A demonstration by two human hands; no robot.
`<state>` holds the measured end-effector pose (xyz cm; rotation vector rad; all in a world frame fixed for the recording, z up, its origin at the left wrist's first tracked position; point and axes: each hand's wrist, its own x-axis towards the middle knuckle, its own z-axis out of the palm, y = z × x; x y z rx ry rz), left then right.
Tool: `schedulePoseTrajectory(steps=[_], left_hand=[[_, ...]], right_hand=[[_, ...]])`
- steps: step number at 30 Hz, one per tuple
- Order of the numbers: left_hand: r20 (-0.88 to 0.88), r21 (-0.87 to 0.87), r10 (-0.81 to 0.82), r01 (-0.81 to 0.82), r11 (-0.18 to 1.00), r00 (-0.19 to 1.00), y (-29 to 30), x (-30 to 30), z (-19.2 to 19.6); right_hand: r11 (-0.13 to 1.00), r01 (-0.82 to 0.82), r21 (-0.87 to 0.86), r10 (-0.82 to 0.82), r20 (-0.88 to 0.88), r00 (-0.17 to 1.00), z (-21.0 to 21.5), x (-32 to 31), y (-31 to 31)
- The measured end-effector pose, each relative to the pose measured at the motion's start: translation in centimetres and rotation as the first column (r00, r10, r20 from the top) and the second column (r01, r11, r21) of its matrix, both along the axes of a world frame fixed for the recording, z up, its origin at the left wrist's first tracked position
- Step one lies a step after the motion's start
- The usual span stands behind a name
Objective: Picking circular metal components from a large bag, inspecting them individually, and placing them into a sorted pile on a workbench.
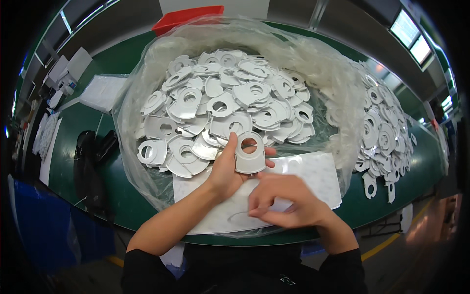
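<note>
My left hand [226, 169] grips a white plastic part [251, 160] with a round hole at its far end and a rounded near edge. The thumb lies along its left side, and fingertips show past its right side. Close to the part's near edge, my right hand [284, 201] is closed in a pinch, slightly blurred. A faint thin curved line shows beside its fingertips; what they hold, if anything, I cannot make out. Beneath both hands lie white sheets [313, 181]. Just beyond is a heap of similar white plastic parts [230, 93] inside a clear plastic bag [132, 105].
A second pile of white parts [384, 127] covers the right side of the green table [63, 157]. At left are a black cloth-like item [88, 171] and a flat stack in clear wrapping [104, 92]. Behind the bag sits a red bin [186, 18].
</note>
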<state>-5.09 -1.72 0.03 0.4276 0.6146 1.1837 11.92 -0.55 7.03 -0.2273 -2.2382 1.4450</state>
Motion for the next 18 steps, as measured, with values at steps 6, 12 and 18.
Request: schedulePoseTrajectory(steps=[6,12,18], left_hand=[[-0.130,-0.043,-0.039,0.033,0.999,0.991,-0.5,0.1,0.3],[-0.120,0.026,-0.047,0.050,0.998,0.992,-0.5,0.2,0.0],[-0.133,0.018,-0.030,0.033,0.999,0.991,-0.6,0.3,0.3]], right_hand=[[0.747,0.439,-0.500,-0.598,-0.215,0.772,-2.2,-0.4,2.1],[0.689,0.421,-0.590,-0.586,-0.111,0.803,-4.6,-1.5,2.7],[0.718,0.451,-0.530,-0.566,-0.067,0.822,-4.7,-1.6,2.7]])
